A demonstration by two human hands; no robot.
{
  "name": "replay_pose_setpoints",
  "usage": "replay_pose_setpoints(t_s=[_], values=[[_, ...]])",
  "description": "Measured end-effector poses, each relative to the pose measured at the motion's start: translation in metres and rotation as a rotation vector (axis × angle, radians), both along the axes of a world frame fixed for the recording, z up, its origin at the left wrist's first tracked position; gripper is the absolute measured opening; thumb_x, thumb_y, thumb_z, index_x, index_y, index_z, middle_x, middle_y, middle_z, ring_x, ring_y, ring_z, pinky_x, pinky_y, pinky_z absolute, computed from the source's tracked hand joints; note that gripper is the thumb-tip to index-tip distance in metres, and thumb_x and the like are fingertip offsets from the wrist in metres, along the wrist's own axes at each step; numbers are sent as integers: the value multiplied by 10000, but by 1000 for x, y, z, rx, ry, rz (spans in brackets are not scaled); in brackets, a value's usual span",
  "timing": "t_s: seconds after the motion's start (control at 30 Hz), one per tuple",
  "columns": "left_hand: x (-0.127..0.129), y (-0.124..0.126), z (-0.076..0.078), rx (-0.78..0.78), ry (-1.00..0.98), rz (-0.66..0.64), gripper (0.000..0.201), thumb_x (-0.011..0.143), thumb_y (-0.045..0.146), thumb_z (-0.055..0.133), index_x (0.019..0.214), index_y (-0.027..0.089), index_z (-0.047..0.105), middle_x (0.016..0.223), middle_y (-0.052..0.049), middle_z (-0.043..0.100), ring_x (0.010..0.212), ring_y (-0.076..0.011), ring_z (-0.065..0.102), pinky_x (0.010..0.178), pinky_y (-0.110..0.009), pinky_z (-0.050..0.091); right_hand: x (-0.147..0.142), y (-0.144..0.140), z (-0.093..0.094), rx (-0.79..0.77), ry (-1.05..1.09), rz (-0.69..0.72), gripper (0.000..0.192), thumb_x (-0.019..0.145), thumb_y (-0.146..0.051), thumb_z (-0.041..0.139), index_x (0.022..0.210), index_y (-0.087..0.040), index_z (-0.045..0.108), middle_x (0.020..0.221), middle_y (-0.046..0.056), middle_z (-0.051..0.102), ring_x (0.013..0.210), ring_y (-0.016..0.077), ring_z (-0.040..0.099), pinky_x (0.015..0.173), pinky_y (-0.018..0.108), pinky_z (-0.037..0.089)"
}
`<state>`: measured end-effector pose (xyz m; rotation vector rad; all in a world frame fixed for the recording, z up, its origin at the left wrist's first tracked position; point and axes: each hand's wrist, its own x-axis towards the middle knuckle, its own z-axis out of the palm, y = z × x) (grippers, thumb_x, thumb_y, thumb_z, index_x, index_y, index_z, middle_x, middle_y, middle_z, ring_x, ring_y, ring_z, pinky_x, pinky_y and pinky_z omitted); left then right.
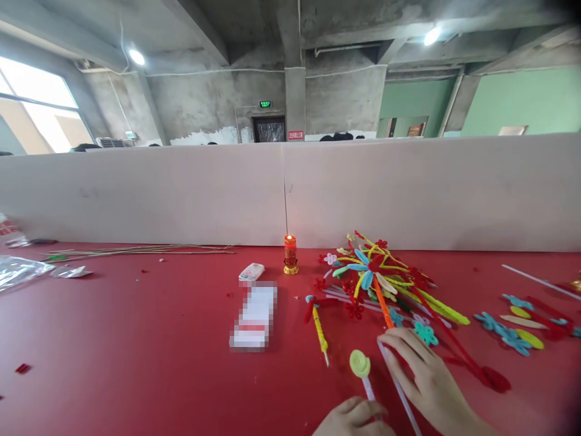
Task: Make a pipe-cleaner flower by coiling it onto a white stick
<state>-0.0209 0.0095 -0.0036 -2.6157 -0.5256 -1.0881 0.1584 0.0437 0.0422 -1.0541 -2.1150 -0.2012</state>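
the green spiral flower (359,363) sits on top of a thin pale stick that i pinch in my left hand (356,419), low in the view just above the red table (136,351). the stick runs up and a little to the left from my fingers, so the flower head stands just beyond my knuckles. my left hand is clenched on that stick.

my right hand (426,378) lies just to the right of it, palm down, fingers spread over a white straw (396,381) that slants from upper left to lower right under them. i cannot tell whether the fingers truly grip the straw or only rest on it. the right hand is the nearer one to the heap of pipe-cleaner flowers (376,272), which lies straight ahead of its fingertips, its stems fanning toward me.

a yellow-stemmed flower (318,327) lies alone to the left of the heap. farther back stands a small red candle lamp (290,254), lit, with a small white case (251,272) beside it. the packet (254,318) on the table is blurred, so no label can be read. a green exit sign (265,104) glows over the far door, its writing too small to read.
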Motion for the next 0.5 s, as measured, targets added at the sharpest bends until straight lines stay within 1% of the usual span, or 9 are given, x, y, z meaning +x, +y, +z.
replay_pose_setpoints(t_s=[0.1, 0.2, 0.27, 0.33, 0.43, 0.5], values=[[0, 0, -3, 29, -30, 83, 155, 854, 274, 489, 746, 241, 595, 728, 78, 653, 871, -121, 576, 704, -205, 464, -30, -15, 1, -105, 85, 51, 187, 882, -217, 357, 955, -214, 529, 854, 60, 602, 808, 183, 614, 695, 284, 532], [0, 0, -4, 79, -97, 168, 102, 833, 270, 509, 797, 239, 599, 794, 43, 644, 890, -169, 570, 696, -247, 485, -45, -25, -2, -167, 141, 72, 169, 881, -240, 354, 932, -220, 514, 762, 37, 604, 707, 169, 631, 618, 247, 544], [0, 1, -2, 104, -84, 199, 73, 821, 264, 527, 817, 227, 590, 780, 32, 619, 900, -178, 569, 717, -265, 487, -45, -26, -8, -200, 166, 61, 158, 878, -249, 362, 924, -227, 512, 736, 24, 621, 683, 164, 643, 600, 230, 547], [0, 1, 1, 136, -33, 218, 72, 819, 238, 530, 778, 200, 575, 712, 34, 583, 839, -157, 581, 790, -302, 471, -41, -26, -13, -237, 168, 64, 161, 881, -251, 359, 920, -238, 515, 730, 15, 648, 676, 160, 660, 593, 214, 549], [0, 1, 8, 203, 16, 229, 138, 820, 176, 513, 686, 179, 545, 666, 43, 553, 745, -120, 576, 923, -377, 395, -35, -26, -17, -301, 143, 84, 194, 893, -255, 338, 939, -250, 527, 768, 21, 688, 670, 156, 679, 581, 199, 552], [0, 0, 11, 229, -13, 234, 186, 822, 139, 493, 644, 179, 527, 653, 48, 551, 731, -108, 567, 966, -398, 352, -34, -27, -16, -330, 132, 93, 217, 897, -262, 330, 973, -251, 533, 822, 35, 703, 708, 159, 685, 603, 200, 556]])
